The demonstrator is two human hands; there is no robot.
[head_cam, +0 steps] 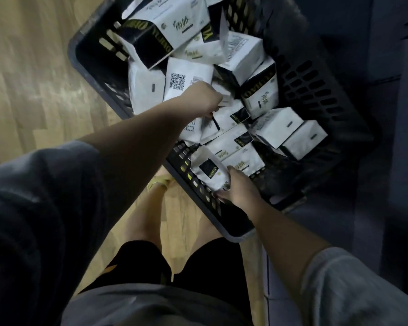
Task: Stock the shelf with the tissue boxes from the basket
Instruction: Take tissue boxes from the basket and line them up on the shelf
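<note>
A dark plastic basket (316, 81) on the floor holds several white tissue packs with black and gold labels. My left hand (204, 98) reaches into the middle of the pile, its fingers curled round the edge of a tissue pack (226, 118) there. My right hand (239, 190) grips another tissue pack (209, 170) by its lower end at the basket's near rim, the pack standing tilted against the lattice wall. No shelf is in view.
Light wooden floor (33, 78) spreads to the left of the basket. A dark blue-grey surface (386, 161) runs along the right side. My legs and a yellow-strapped sandal (159, 182) stand just below the basket's near corner.
</note>
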